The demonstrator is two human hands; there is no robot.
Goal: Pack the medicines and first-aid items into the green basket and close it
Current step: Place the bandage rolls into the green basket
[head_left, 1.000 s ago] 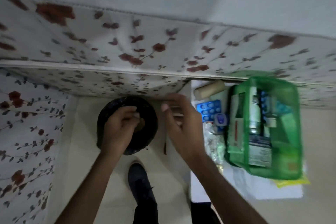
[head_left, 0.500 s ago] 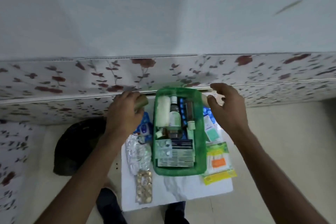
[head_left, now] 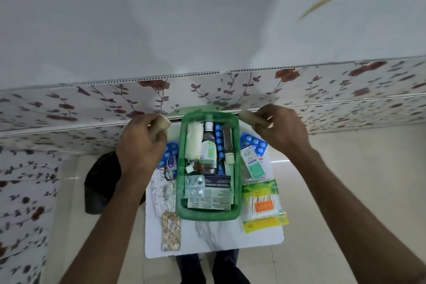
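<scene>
Since half a sec ago our hands rose a bit; we've each got a beige roll up at the green basket's (head_left: pixel 182 191) far end, w/ view nearer. L to R: dark round thing on the floor; left hand (head_left: pixel 140 145) clenched round a beige roll (head_left: pixel 163 124); pill strips (head_left: pixel 164 193) lie on the desk (head_left: pixel 216 237) beside the basket, prob. awaiting packing. Basket sits mid-desk, open, holding bandage roll, bottle (head_left: pixel 209 147), leaflet. Right hand (head_left: pixel 281 129) pinches another roll (head_left: pixel 249 118); cotton buds (head_left: pixel 262 205) remain outside.
</scene>
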